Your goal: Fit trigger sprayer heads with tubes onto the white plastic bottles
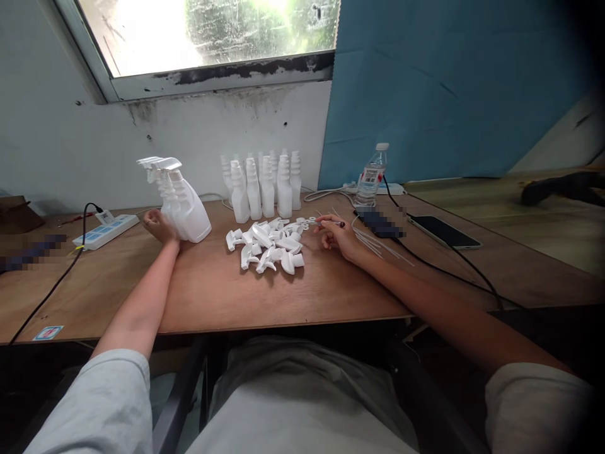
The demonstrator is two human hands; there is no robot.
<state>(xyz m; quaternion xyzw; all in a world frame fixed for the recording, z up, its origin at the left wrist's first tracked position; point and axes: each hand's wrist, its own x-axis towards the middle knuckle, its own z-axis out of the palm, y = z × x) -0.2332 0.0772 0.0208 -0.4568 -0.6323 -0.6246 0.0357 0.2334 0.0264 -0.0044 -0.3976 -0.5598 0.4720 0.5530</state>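
My left hand (159,226) is beside the group of white spray bottles (191,211), its wrist close against them. Its fingers are loosely bent and show only in part; I see nothing held in them. My right hand (336,236) pinches a thin pen-like tool (334,222) with a dark end, too small to name surely. The tool's tip points left toward small white rings (307,221). To the left of this hand lies a pile of white trigger spray heads (265,243). Behind the pile, several white bottles without trigger heads (267,189) stand upright in rows.
Thin white tubes (371,243) lie right of my right hand. Beyond them are a dark phone (380,224), another phone (445,232) and a clear water bottle (370,180). Black cables cross the right side. A power strip (106,231) lies at the left.
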